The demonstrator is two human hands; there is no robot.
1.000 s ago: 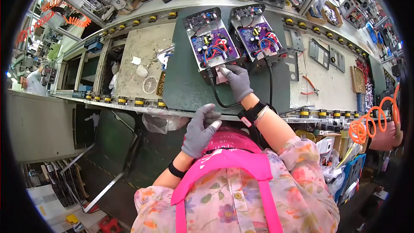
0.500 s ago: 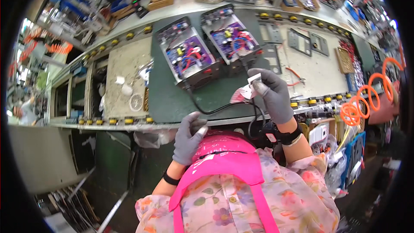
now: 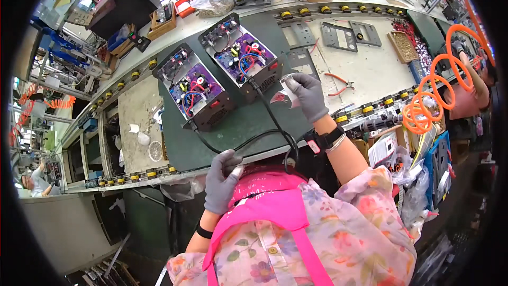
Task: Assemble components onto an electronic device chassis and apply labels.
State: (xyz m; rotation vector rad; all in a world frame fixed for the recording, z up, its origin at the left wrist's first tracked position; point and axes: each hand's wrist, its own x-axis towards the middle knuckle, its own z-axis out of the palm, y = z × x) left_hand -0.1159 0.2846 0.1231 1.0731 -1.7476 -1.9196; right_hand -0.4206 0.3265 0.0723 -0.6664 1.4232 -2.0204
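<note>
My right hand (image 3: 309,98), in a grey glove, is closed with thumb and fingers pinched on a small white sheet of paper (image 3: 290,95) with a reddish patch, held just above the green mat (image 3: 248,127). My gloved left hand (image 3: 219,182) is by the table's front edge and my pink apron; its fingers are loosely bent, thumb apart, nothing visible in them. Beyond my hands, two open-topped electronic units (image 3: 193,87) lie side by side at a slant, showing purple circuit boards and red and blue wires. Black power cables (image 3: 267,110) run from their near ends toward me.
Right of the mat, pliers with orange handles (image 3: 338,85), dark metal panels (image 3: 338,37) and a box of small parts (image 3: 402,47) lie on the board. An orange coiled hose (image 3: 423,111) hangs at right. Rollers (image 3: 346,8) line the bench. Another person (image 3: 468,90) is at far right.
The view has shifted, so the units appear farther left. My right hand still pinches the white paper, now tilted differently. My left hand stays near the table edge.
</note>
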